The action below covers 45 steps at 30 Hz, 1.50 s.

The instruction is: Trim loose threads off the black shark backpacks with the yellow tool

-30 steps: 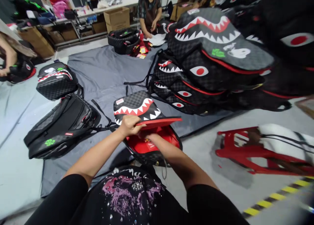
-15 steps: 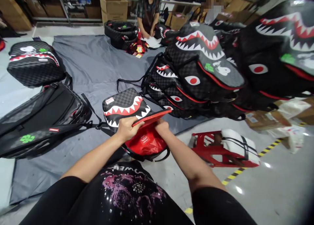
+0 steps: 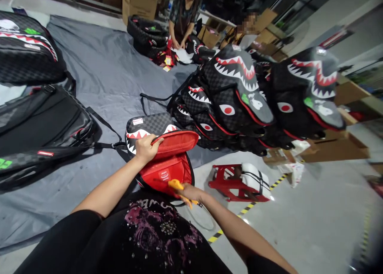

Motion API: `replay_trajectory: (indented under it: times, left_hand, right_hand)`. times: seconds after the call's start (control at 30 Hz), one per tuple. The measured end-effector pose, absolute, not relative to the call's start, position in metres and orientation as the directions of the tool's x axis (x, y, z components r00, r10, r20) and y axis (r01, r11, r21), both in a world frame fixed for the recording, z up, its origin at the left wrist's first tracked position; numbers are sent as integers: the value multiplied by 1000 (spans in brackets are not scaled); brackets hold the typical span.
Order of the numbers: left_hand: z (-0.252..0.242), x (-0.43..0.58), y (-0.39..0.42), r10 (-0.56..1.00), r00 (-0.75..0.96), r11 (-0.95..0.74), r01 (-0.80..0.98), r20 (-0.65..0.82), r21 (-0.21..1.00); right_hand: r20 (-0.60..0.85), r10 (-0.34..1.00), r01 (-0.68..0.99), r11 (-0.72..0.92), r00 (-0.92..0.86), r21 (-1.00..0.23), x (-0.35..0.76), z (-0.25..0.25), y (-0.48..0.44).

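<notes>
Grey sheeting [image 3: 98,66] is spreading beyond the backpack [image 3: 154,124], which is sitting open, not yet closed, against the person's torso [image 3: 167,242], the left hand [image 3: 146,149] gripping its raised flap [image 3: 178,143] and the right hand [image 3: 192,192] clasping an orange tool [image 3: 175,184] over its red lining [image 3: 181,166].

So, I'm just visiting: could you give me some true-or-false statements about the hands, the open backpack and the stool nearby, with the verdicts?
1. The left hand holds the raised flap of the backpack. True.
2. The right hand is empty. False: the right hand holds an orange tool.
3. The backpack's lining is red. True.
4. The stool is blue. False: the stool is red, with a white pad.
5. Striped tape runs along the floor. True.
</notes>
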<state>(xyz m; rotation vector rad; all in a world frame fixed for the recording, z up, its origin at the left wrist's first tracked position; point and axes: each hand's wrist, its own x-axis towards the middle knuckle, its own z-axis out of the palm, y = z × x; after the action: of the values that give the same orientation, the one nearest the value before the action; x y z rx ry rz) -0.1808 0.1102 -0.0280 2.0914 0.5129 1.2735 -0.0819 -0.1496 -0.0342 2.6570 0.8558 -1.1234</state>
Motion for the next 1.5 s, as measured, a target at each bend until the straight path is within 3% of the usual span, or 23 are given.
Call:
replay_trajectory:
  times: [0.13,0.3,0.5,0.63,0.97,1.2,1.3,1.4,1.5]
  left_hand:
    - [-27,-178,109,564,498,-741,-48,659,670]
    - [-32,-178,105,558,525,-732,-54,643,679]
    - [-35,-180,107,566,475,-748,-48,674,662]
    - [-32,-177,111,570,483,-748,-29,665,663]
    - [-17,-162,103,442,498,-803,-152,746,577]
    - [-11,-151,110,419,465,-836,-138,780,531]
    - [0,-137,123,352,529,-860,-142,772,490]
    - [14,-123,137,307,631,-884,-88,712,459]
    - [17,-128,135,438,606,-858,60,665,510]
  right_hand:
    - [-529,481,575,-818,699,16,-80,-66,-135]
    - [-400,610,651,-758,684,-44,-94,-124,-96]
    - [-308,521,534,-844,796,-48,-101,-163,-80]
    - [-302,595,590,-799,745,-120,-96,-162,-98]
    - [-327,518,528,-847,790,-64,-87,-155,-115]
    - [-312,542,568,-823,780,-8,-71,-136,-121]
    - [-324,601,633,-774,730,-10,-64,-127,-111]
    - [-325,672,705,-709,666,-21,-59,-118,-94]
    - [-304,678,715,-699,669,13,-56,-107,-77]
